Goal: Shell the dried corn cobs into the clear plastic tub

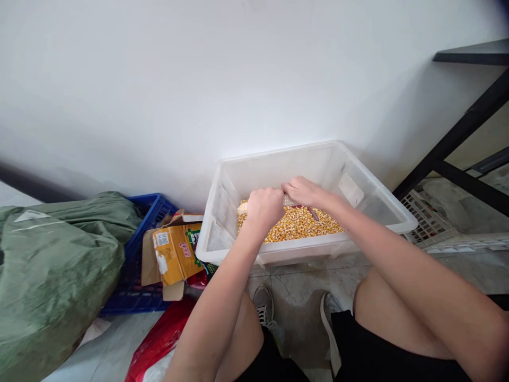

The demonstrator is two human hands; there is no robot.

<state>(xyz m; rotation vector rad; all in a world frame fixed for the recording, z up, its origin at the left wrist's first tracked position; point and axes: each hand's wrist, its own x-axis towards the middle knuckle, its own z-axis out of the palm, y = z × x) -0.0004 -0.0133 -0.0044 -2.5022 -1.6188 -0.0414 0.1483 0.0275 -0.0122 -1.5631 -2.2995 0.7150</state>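
My left hand is closed in a fist around a corn cob, and a pale end of the cob sticks out on its left side. Beside it, my right hand is also closed on the cob, its thumb close to the left fist. Both hands are over a translucent white plastic bin. Loose yellow corn kernels cover the bin's bottom. A dark reddish object lies on the kernels under my right hand, partly hidden, so its kind is unclear.
The bin stands against a white wall. Left of it are a blue crate, a torn yellow cardboard box, a red bag and a large green sack. A black metal frame and a white crate are right.
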